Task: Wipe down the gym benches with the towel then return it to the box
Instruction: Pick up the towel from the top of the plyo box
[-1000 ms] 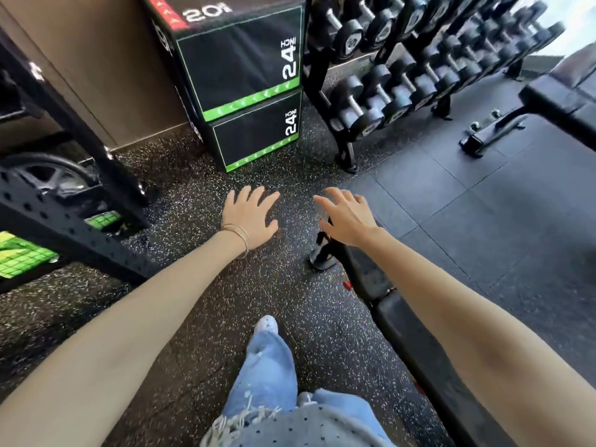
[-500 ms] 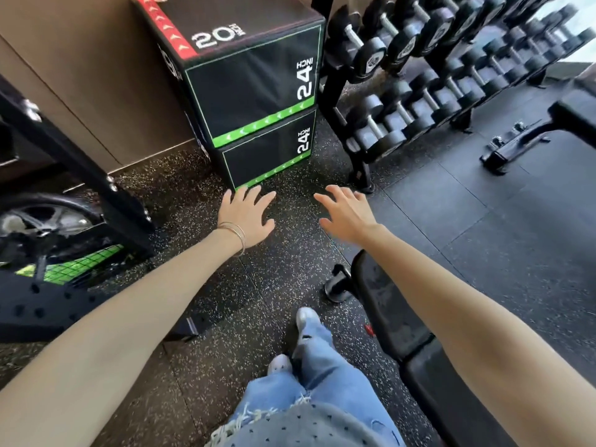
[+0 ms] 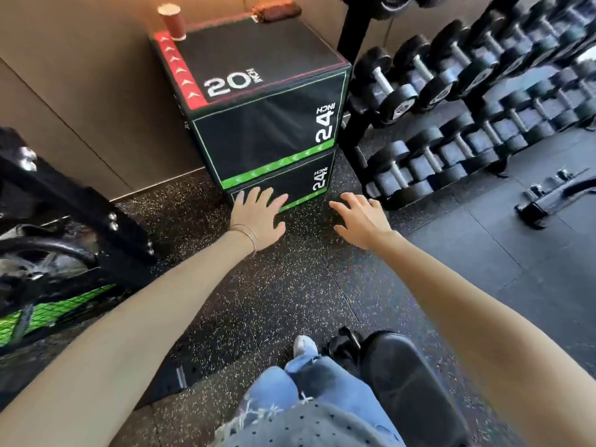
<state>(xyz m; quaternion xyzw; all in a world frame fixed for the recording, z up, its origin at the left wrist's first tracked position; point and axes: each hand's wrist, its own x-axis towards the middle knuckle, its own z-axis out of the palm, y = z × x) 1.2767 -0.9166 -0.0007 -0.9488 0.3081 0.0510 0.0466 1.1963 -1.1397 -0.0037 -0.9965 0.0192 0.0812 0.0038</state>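
The left hand [image 3: 259,217] reaches forward empty, fingers spread wide. Far beyond and above its fingertips, a touch to their right, the rolled brown cloth towel [image 3: 276,10] lies at the back edge of the black padded box [image 3: 258,53], its long axis crosswise. The right hand [image 3: 361,219], equally splayed and empty, looks slightly farther off.
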